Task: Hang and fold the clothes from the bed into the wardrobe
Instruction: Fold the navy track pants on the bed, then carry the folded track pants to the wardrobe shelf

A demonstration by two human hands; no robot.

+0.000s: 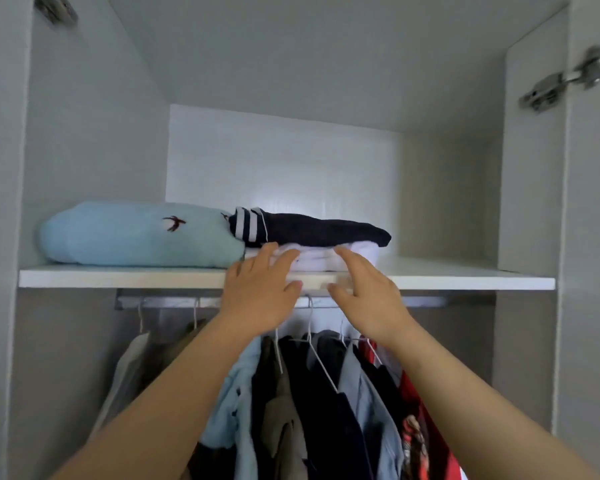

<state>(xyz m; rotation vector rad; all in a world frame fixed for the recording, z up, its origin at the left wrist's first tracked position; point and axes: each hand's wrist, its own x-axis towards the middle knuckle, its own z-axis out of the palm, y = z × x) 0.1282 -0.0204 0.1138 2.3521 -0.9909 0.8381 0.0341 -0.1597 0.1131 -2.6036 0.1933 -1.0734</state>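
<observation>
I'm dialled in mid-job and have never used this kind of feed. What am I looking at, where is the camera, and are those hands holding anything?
There is no machine: a person works with bare hands, and the one camera sits on their head, looking into an open wardrobe. On the shelf lie a folded light blue sweater and, beside it, a navy striped garment stacked on folded white clothes. The left hand and right hand are open, fingertips at the white stack, gripping nothing. Below, shirts hang on white hangers from a rail.
</observation>
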